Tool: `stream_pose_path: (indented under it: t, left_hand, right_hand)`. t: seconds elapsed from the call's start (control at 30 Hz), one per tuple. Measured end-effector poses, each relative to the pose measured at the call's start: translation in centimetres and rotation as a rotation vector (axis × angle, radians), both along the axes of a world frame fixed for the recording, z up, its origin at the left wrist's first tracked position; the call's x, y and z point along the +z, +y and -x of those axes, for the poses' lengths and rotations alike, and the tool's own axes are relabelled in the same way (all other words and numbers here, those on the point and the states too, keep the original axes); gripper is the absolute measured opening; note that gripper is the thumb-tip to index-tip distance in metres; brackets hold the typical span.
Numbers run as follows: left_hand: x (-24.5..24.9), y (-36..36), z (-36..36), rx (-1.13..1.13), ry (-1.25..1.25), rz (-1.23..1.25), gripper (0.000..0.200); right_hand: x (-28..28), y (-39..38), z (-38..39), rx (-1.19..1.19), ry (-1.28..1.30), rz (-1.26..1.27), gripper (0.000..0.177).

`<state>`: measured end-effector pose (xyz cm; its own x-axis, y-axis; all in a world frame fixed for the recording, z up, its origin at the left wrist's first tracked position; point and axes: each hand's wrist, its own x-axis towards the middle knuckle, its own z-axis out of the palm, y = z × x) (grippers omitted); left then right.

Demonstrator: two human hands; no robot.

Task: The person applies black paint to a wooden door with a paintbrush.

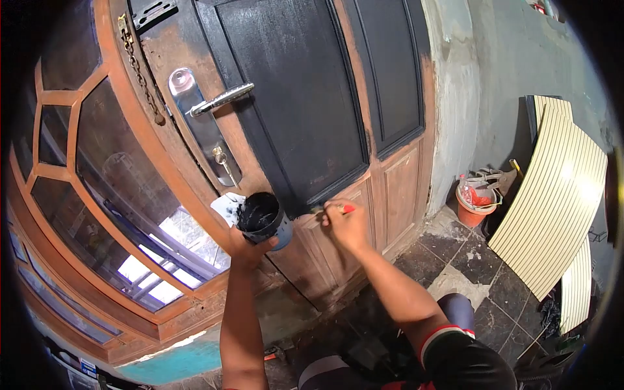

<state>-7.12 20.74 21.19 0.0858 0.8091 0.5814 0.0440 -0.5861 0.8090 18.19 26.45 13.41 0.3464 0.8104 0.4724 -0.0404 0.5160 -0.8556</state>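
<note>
My left hand (246, 252) is wrapped round a small cup (281, 235) of black paint, its inner wall coated and its mouth tilted up toward me. Beside the cup shows a white paint-spotted piece (227, 207), perhaps paper or card. In my right hand (348, 229) is a paintbrush (349, 208) with a red end; its tip meets the wooden door (318, 244) at the lower edge of the black paint. Upper panels (296, 84) are black, while the lower panels are bare brown wood. A metal lever handle (224, 99) and keys (224, 162) are on the door's left side.
At left stands an orange-brown window frame (123, 117) with glass panes, and a chain (140, 75) hangs beside the door. An orange bucket (473, 211) holding items and striped cream panels (552, 195) lean or stand by the grey wall (507, 65). Dark tiles (500, 292) cover the floor.
</note>
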Motion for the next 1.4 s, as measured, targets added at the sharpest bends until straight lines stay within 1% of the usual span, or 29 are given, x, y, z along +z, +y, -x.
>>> stream_pose_path:
  t: [0.07,0.13,0.17,0.23,0.27,0.3,0.33,0.43,0.47,0.53,0.57,0.6,0.7,0.73,0.77,0.8,0.83,0.87,0.97,1.0,1.1,1.17,1.23,1.27,1.37,1.4]
  left_hand:
    - [0.5,-0.1,-0.1,-0.011,0.022,-0.020,0.084]
    - [0.3,0.0,-0.2,-0.026,-0.004,-0.021,0.084]
    - [0.2,0.0,-0.3,-0.035,-0.019,-0.022,0.084]
    - [-0.2,0.5,0.1,-0.009,0.028,-0.053,0.083]
    - [-0.4,0.7,0.3,0.004,0.054,-0.070,0.083]
    - [-0.4,0.6,0.2,-0.005,0.035,-0.060,0.082]
    - [-0.2,0.4,0.1,-0.015,0.018,-0.051,0.082]
    - [0.3,0.2,-0.4,-0.047,-0.027,-0.028,0.082]
    - [0.3,0.1,-0.5,-0.054,-0.041,-0.019,0.082]
    - [0.2,0.1,-0.5,-0.024,-0.031,-0.010,0.083]
    - [0.1,0.0,-0.5,-0.008,-0.026,-0.005,0.084]
    - [0.2,-0.1,-0.5,-0.015,-0.016,-0.014,0.084]
    - [0.7,0.1,-0.6,-0.026,0.001,-0.052,0.082]
    - [0.7,0.2,-0.6,-0.023,0.001,-0.063,0.081]
    - [0.6,0.1,-0.5,-0.020,0.003,-0.069,0.081]
    - [0.5,0.0,-0.4,-0.029,0.004,-0.061,0.080]
    - [0.6,0.1,-0.4,-0.039,0.006,-0.055,0.080]
    - [0.6,0.1,-0.3,-0.051,0.008,-0.049,0.080]
    - [-0.2,0.3,0.2,-0.010,0.010,0.001,0.081]
    - [0.1,0.4,0.2,-0.021,0.009,-0.007,0.081]
    - [0.2,0.1,-0.1,-0.047,-0.015,-0.018,0.082]
    - [0.0,0.1,-0.5,-0.052,-0.053,-0.026,0.081]
    - [-0.2,0.2,-0.5,-0.041,-0.051,-0.022,0.082]
    - [-0.2,0.2,-0.4,-0.035,-0.050,-0.021,0.082]
    - [-0.2,0.3,0.0,-0.021,0.000,-0.026,0.082]
    - [-0.1,0.3,0.1,-0.017,0.013,-0.027,0.081]
  right_hand:
    - [0.7,1.4,-2.5,-0.244,-0.193,-0.050,0.020]
    - [3.6,0.6,-5.1,-0.535,-0.382,-0.117,0.024]
    - [4.4,0.1,-5.2,-0.533,-0.401,-0.109,0.027]
    - [5.6,-0.6,-4.4,-0.529,-0.438,-0.091,0.033]
    - [5.3,-1.2,-3.0,-0.418,-0.524,-0.112,0.035]
    - [4.7,-2.0,-1.4,-0.319,-0.606,-0.202,0.027]
    - [4.3,-3.1,0.3,-0.163,-0.519,-0.335,0.024]
    - [3.8,-3.1,0.9,-0.033,-0.365,-0.164,0.023]
    - [3.8,-1.8,-0.5,0.050,-0.229,-0.016,0.026]
    - [3.4,0.7,-3.6,-0.245,-0.170,-0.045,0.028]
    - [2.5,2.6,-5.8,-0.307,-0.131,-0.030,0.028]
    - [2.8,3.0,-7.0,-0.370,-0.091,-0.014,0.029]
    - [2.7,2.3,-6.9,-0.575,0.099,-0.088,0.027]
    - [3.4,0.4,-5.5,-0.534,0.053,-0.072,0.025]
    - [1.3,0.9,-4.6,-0.502,-0.132,-0.040,0.025]
    - [0.7,0.7,-2.4,-0.400,-0.096,-0.207,0.024]
    - [0.6,-0.3,-1.6,-0.402,-0.340,-0.372,0.021]
    - [0.5,-1.1,-0.8,-0.282,-0.341,-0.439,0.020]
    - [1.6,-2.7,-3.1,0.069,-0.431,-0.380,0.020]
    - [2.1,-2.2,-4.7,0.141,-0.508,-0.365,0.021]
    - [5.9,0.2,-9.3,0.427,-0.348,0.097,0.023]
    - [9.0,2.2,-11.2,0.048,-0.469,-0.157,0.022]
    - [11.0,2.9,-12.4,-0.103,-0.484,-0.327,0.018]
    - [11.3,2.6,-12.4,-0.183,-0.503,-0.398,0.019]
    - [9.1,1.9,-11.3,-0.300,-0.572,-0.668,0.024]
    - [7.1,2.0,-11.3,-0.332,-0.728,-0.659,0.024]
